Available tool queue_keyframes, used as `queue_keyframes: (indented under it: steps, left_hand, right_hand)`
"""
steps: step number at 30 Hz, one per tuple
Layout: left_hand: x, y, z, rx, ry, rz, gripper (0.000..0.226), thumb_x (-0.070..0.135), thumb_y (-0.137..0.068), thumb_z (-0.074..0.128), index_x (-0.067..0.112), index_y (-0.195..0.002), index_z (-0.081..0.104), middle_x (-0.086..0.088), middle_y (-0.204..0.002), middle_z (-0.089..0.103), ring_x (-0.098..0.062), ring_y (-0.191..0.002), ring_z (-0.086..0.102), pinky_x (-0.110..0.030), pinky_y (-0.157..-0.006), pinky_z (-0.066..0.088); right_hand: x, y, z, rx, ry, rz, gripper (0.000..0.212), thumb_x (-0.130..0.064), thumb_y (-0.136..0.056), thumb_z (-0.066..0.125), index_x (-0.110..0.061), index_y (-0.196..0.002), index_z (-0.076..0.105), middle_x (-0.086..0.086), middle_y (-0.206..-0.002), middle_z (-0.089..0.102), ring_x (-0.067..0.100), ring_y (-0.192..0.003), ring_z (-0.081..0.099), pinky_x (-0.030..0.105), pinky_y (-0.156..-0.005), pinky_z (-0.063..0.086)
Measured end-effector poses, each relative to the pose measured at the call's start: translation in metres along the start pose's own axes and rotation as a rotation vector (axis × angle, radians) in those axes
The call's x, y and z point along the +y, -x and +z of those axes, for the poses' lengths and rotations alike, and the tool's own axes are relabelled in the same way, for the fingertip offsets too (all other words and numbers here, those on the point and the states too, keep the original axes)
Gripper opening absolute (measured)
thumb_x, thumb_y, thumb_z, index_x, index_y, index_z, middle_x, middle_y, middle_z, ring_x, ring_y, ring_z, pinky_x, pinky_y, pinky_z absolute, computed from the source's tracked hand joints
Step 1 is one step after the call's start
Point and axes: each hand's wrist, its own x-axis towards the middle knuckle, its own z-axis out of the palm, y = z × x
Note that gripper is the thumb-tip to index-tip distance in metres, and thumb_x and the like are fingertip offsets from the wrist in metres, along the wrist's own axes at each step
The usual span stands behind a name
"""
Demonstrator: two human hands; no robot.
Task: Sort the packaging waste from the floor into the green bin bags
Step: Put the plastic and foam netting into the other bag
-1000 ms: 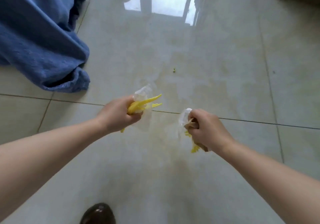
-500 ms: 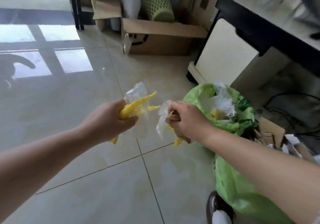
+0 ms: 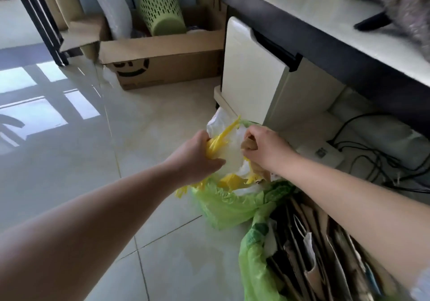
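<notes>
I see my left hand (image 3: 196, 157) closed in a fist around a bunch of yellow strips (image 3: 217, 141) and clear film (image 3: 229, 154), held directly over the open mouth of the far green bag (image 3: 223, 204). My right hand (image 3: 263, 148) is just beside it, fingers pinched shut on a brown scrap (image 3: 248, 144) with more yellow and film hanging beneath, also above that bag. A second green bag (image 3: 252, 261), nearer me and stuffed with flattened cardboard (image 3: 309, 242), stands on the tile floor (image 3: 69, 172) touching the first, beside the white cabinet (image 3: 251, 72).
</notes>
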Motion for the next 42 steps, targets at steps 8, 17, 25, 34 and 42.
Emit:
queue_keyframes:
  steps: [8,17,25,34,42]
  left_hand:
    - [0.01,-0.083,0.072,-0.242,-0.15,-0.221,0.048,0.026,-0.078,0.066,0.007,-0.118,0.046,-0.005,-0.097,0.055,-0.021,-0.082,0.053,-0.026,-0.06,0.04]
    - [-0.012,-0.131,0.115,-0.534,-0.4,-0.162,0.03,0.016,-0.093,0.046,0.003,-0.118,0.056,-0.01,-0.113,0.059,-0.025,-0.1,0.057,-0.029,-0.084,0.045]
    - [-0.022,-0.152,0.133,-0.795,-0.637,-0.058,0.034,0.02,-0.095,0.046,0.006,-0.125,0.054,-0.013,-0.129,0.056,-0.026,-0.118,0.053,-0.027,-0.093,0.04]
    - [-0.01,-0.147,0.109,-0.875,-0.484,-0.033,0.044,0.035,-0.083,0.064,0.01,-0.12,0.059,-0.006,-0.101,0.059,-0.018,-0.087,0.054,-0.024,-0.069,0.042]
    - [0.027,-0.108,0.048,-0.69,-0.599,0.104,0.064,0.053,-0.086,0.053,0.013,-0.134,0.042,-0.008,-0.13,0.052,-0.026,-0.115,0.052,-0.03,-0.085,0.039]
  right_hand:
    - [0.043,-0.035,0.023,-0.204,0.112,0.068,0.008,-0.009,-0.087,0.051,-0.015,-0.092,0.047,0.007,-0.094,0.052,0.027,-0.088,0.056,0.033,-0.075,0.047]
    - [0.073,-0.076,0.071,-0.525,0.192,0.164,0.01,-0.014,-0.088,0.055,-0.007,-0.092,0.059,0.007,-0.085,0.058,0.023,-0.073,0.056,0.028,-0.056,0.044]
    - [0.077,-0.102,0.104,-0.831,0.433,0.204,0.031,-0.01,-0.093,0.05,-0.003,-0.123,0.049,0.004,-0.075,0.039,0.019,-0.076,0.048,0.026,-0.077,0.048]
    - [0.075,-0.105,0.106,-0.893,0.448,0.143,0.025,-0.019,-0.092,0.051,-0.007,-0.113,0.058,0.004,-0.089,0.05,0.019,-0.08,0.05,0.03,-0.084,0.052]
    - [0.049,-0.07,0.036,-0.741,0.383,0.098,0.025,-0.024,-0.091,0.047,-0.005,-0.089,0.064,0.005,-0.073,0.054,0.021,-0.064,0.049,0.027,-0.056,0.043]
